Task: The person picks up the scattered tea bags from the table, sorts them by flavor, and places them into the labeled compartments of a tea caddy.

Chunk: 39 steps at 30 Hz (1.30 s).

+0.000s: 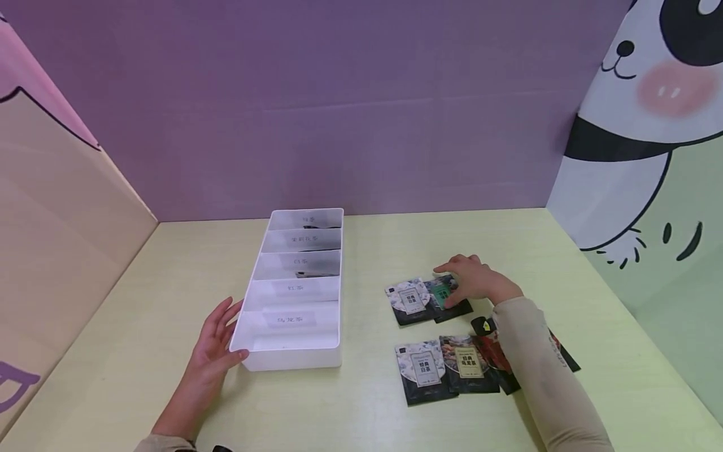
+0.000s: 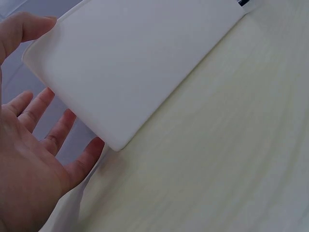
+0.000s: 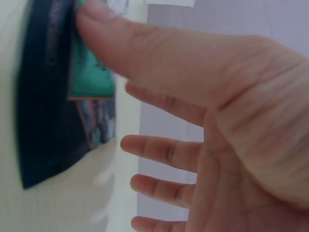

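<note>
A long white divided box with labelled compartments stands left of centre. My left hand holds its near left corner, thumb at the rim and fingers along the side; the left wrist view shows these fingertips against the white wall. To the right, my right hand is over a dark tea sachet with a green label. The thumb overlaps the green label, while the other visible fingers extend straight and apart. A tea sachet with a white label lies overlapping the green-labelled one.
Nearer on the table lie a white-labelled sachet, a yellow-labelled sachet and red-and-black sachets, partly hidden by the right sleeve. Dark edges show inside two box compartments. A purple wall rises behind the table.
</note>
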{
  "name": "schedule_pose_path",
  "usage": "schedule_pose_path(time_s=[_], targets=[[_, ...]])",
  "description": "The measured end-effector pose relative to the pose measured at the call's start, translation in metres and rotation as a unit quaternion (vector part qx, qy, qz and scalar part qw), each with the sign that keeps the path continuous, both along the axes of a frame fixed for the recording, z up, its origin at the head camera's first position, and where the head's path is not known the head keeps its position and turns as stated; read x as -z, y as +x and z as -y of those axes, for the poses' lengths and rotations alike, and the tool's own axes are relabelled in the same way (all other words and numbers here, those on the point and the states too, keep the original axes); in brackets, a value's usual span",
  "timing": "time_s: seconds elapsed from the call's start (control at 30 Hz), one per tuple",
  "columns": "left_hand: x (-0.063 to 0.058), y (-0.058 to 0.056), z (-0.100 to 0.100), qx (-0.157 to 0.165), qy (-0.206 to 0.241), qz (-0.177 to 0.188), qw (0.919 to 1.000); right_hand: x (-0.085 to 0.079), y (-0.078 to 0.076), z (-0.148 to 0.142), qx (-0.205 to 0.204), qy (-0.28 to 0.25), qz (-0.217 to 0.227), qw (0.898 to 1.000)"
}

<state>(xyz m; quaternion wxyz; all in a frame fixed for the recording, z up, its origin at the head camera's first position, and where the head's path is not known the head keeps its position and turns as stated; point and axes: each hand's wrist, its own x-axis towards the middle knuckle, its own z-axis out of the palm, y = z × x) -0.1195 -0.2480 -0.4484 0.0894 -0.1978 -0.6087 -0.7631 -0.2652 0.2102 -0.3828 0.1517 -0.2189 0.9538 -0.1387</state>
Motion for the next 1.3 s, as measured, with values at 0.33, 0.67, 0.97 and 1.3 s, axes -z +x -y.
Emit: schedule_pose_path(time_s=[0.33,0.67,0.97,1.3], targets=[[-0.001,0.002,0.0,-0.012,-0.012,0.013,0.9998,0.003,-0.001,0.002,0.016,-0.029,-0.011,0.999],[-0.001,0.002,0.001,-0.009,-0.012,0.01,0.9998,0.0,-0.007,-0.012,0.006,-0.108,0.019,0.994],[0.0,0.001,0.001,-0.008,-0.016,0.007,0.9998,-0.009,-0.005,-0.025,0.024,-0.139,-0.013,0.99],[-0.002,0.001,0.001,-0.008,-0.021,0.014,0.9996,-0.017,-0.005,-0.03,0.04,-0.151,-0.037,0.987]])
